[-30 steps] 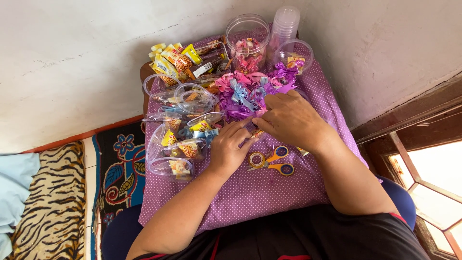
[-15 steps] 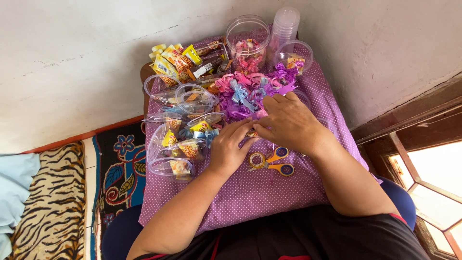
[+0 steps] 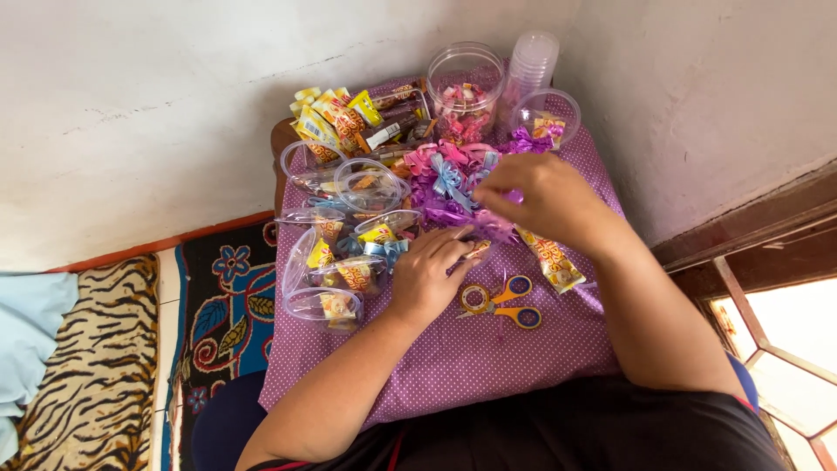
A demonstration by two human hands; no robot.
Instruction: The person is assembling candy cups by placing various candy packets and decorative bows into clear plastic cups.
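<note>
Head view: we look straight down at a small table covered with a purple dotted cloth [image 3: 488, 366], pushed into a corner between two pale walls. Going from left to right, we first see a light blue cloth [image 3: 26, 340] and a tiger-striped mat [image 3: 87, 384] on the floor, then a dark rug with flowers [image 3: 218, 314] running up to the table's left edge.

Along that left edge lie several clear plastic cups [image 3: 327, 296] on their sides, each filled with wrapped snacks and tied with ribbon. At the back left corner sits a heap of yellow and red snack packets [image 3: 336, 118].

Our left hand [image 3: 432, 275] rests flat near the middle of the tabletop, fingers loosely curled, fingertips pressing on a small wrapped snack [image 3: 478, 250]; we cannot tell whether it grips it. Just in front of this hand, toward the near edge, lie small scissors with yellow and blue handles [image 3: 501, 303], closed and untouched.

Behind the hands, a pile of curly ribbon bows [image 3: 449, 179] in pink, purple and blue fills the centre. Our right hand [image 3: 545, 196] hovers over the pile's right side, fingers drawn together, pinching a purple bow [image 3: 513, 198]. Beside its wrist a yellow snack packet [image 3: 554, 260] lies on the cloth.

At the back edge stand a clear tub of pink sweets [image 3: 465, 92], a stack of empty cups [image 3: 532, 65] and one open cup [image 3: 547, 118] holding a packet and ribbon.
</note>
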